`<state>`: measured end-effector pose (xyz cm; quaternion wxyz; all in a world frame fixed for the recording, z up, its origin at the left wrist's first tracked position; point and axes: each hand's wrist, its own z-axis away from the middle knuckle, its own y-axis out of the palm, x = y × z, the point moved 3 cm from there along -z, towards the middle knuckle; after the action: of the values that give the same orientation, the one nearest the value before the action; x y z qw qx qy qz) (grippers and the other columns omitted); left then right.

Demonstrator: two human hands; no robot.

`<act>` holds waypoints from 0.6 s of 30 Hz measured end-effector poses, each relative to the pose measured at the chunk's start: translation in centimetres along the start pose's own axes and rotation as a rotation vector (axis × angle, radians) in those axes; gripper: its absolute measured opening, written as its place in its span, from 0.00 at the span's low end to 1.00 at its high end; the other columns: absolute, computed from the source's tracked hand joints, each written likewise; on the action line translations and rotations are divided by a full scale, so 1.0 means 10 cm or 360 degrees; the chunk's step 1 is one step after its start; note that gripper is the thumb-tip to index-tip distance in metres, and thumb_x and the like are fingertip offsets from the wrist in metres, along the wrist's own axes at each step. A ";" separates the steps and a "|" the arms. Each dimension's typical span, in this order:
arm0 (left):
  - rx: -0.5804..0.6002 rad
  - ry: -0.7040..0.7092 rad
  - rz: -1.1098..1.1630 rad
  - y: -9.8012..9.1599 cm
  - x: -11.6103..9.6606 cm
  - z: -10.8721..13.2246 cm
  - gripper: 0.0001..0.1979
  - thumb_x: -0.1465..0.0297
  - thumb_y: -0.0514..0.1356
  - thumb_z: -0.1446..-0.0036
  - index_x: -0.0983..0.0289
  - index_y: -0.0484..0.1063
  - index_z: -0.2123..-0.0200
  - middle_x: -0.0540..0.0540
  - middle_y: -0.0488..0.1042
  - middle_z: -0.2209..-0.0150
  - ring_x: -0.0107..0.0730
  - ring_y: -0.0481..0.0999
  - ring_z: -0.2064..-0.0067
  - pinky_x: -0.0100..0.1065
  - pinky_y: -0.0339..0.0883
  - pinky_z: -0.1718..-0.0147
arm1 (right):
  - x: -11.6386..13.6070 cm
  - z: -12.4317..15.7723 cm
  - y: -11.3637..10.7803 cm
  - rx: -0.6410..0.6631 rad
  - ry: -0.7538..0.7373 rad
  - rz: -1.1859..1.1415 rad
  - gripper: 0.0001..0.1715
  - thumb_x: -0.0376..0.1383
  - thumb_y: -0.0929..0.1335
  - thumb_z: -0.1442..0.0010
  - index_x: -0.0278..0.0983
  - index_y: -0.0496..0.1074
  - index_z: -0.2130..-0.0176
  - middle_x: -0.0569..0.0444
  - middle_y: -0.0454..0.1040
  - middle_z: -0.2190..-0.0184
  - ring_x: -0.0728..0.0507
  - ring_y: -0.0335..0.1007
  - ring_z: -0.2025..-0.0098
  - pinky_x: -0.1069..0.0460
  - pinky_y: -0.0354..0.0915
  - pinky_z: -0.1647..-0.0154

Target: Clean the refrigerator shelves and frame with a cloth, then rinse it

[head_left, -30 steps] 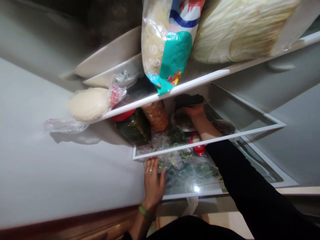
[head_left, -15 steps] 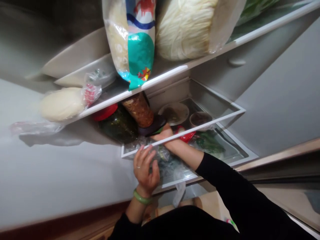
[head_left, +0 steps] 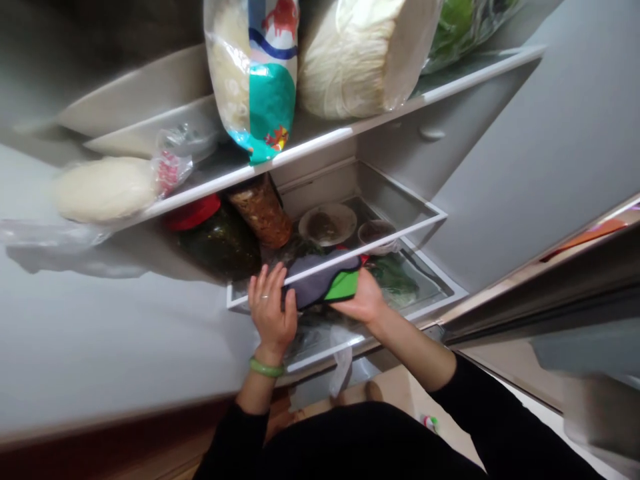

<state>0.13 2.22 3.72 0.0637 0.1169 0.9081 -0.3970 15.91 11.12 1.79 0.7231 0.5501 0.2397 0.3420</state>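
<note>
Right hand point(head_left: 364, 300) clamped on the cloth point(head_left: 309, 288), not yet set down, at the shelf point(head_left: 415, 229) edge; left hand point(head_left: 273, 310) beside it, fingers loosely spread!

**Packed on two levels!**

On the upper shelf point(head_left: 475, 79), the teal-ended bag point(head_left: 273, 100) reaches over the front edge! Right of the bag, a wrapped bundle point(head_left: 355, 67), then greens point(head_left: 455, 33); left of it, white dishes point(head_left: 150, 123) and a bagged lump point(head_left: 105, 190). Below the bag, the lower shelf point(head_left: 405, 233) carries a brown-filled container point(head_left: 263, 213), a red-lidded jar point(head_left: 225, 243) leftward, a plate point(head_left: 327, 223) and a bowl point(head_left: 377, 233) rightward!
</note>
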 end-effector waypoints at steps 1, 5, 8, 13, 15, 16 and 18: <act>0.0000 0.0003 -0.0006 0.01 0.00 0.00 0.20 0.69 0.53 0.29 0.64 0.71 0.37 0.61 0.75 0.37 0.46 0.65 0.28 0.53 0.50 0.28 | 0.12 0.09 -0.03 -0.0043 -0.0094 0.0029 0.23 0.35 0.57 0.29 0.35 0.79 0.53 0.49 0.85 0.61 0.39 0.80 0.48 0.38 0.69 0.36; -0.0014 0.0007 -0.0003 0.03 0.01 0.00 0.21 0.68 0.53 0.29 0.64 0.70 0.36 0.61 0.74 0.36 0.45 0.65 0.28 0.52 0.50 0.28 | 0.61 0.45 -0.18 -0.0243 -0.0523 0.0108 0.25 0.33 0.55 0.29 0.40 0.79 0.52 0.52 0.85 0.61 0.41 0.79 0.47 0.37 0.68 0.34; -0.0023 0.0007 0.0005 0.04 0.01 0.00 0.21 0.68 0.53 0.29 0.64 0.70 0.36 0.61 0.74 0.36 0.46 0.65 0.28 0.53 0.50 0.28 | 0.93 0.65 -0.32 -0.0336 -0.0870 0.0116 0.25 0.35 0.55 0.29 0.42 0.79 0.55 0.54 0.84 0.59 0.42 0.79 0.47 0.37 0.68 0.35; -0.0033 0.0027 0.0005 0.04 0.01 0.01 0.22 0.67 0.54 0.29 0.65 0.70 0.36 0.61 0.73 0.35 0.48 0.65 0.29 0.55 0.51 0.29 | 1.21 0.84 -0.51 -0.0310 -0.1186 0.0159 0.24 0.40 0.57 0.29 0.42 0.80 0.59 0.52 0.84 0.56 0.39 0.78 0.45 0.32 0.67 0.36; -0.0029 0.0026 0.0021 0.04 0.01 0.01 0.22 0.67 0.54 0.29 0.65 0.70 0.36 0.62 0.73 0.35 0.49 0.65 0.29 0.55 0.52 0.29 | 1.25 0.92 -0.56 -0.0316 -0.1266 0.0129 0.25 0.41 0.56 0.29 0.42 0.80 0.59 0.51 0.84 0.55 0.38 0.77 0.44 0.31 0.67 0.36; -0.0027 0.0022 0.0037 0.03 0.01 0.02 0.22 0.67 0.54 0.29 0.65 0.70 0.36 0.62 0.73 0.35 0.50 0.65 0.29 0.56 0.51 0.29 | 1.26 0.97 -0.58 -0.0328 -0.1289 0.0117 0.25 0.40 0.56 0.29 0.42 0.81 0.58 0.52 0.83 0.55 0.39 0.77 0.43 0.31 0.67 0.36; -0.0030 0.0007 0.0095 0.01 0.01 0.02 0.22 0.68 0.54 0.29 0.65 0.70 0.36 0.63 0.73 0.35 0.50 0.65 0.29 0.57 0.51 0.29 | 1.26 1.09 -0.62 -0.0346 -0.1313 0.0129 0.25 0.39 0.56 0.29 0.44 0.81 0.57 0.52 0.83 0.53 0.40 0.76 0.43 0.30 0.67 0.36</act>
<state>0.08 2.19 3.47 0.0746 0.1441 0.9081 -0.3859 33.42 12.86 -0.75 0.7982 0.5704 -0.1289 0.1445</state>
